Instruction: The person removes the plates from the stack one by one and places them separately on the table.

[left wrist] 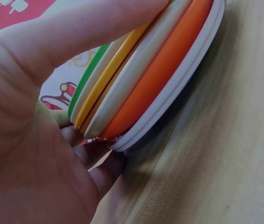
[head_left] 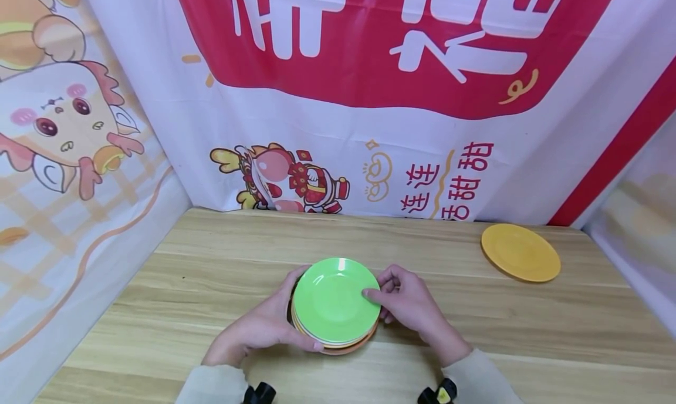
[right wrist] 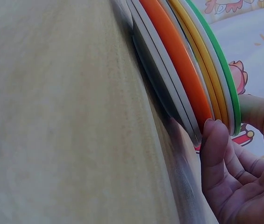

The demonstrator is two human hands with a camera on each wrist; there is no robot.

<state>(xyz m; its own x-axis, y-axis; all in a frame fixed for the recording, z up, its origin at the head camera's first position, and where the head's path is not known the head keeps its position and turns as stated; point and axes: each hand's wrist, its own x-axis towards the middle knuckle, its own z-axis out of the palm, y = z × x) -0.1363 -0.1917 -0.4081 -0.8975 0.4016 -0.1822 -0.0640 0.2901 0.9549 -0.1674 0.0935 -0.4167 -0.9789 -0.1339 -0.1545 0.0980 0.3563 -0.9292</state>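
A stack of several plates stands at the front middle of the table, with a light green plate [head_left: 334,307] on top. Under it, the left wrist view shows rims of white, yellow and orange [left wrist: 157,81], with white plates [left wrist: 188,88] lowest. My left hand [head_left: 268,326] grips the stack from the left, thumb along the front rims and fingertips near the bottom plates. On the right side my right hand [head_left: 409,303] pinches the stack's edge. Its thumb lies on the green plate, while a curled fingertip touches the rims by the orange plate [right wrist: 174,51].
A single yellow plate [head_left: 520,253] lies at the back right of the wooden table [head_left: 211,275]. Printed cloths [head_left: 327,122] hang behind the table and along its sides.
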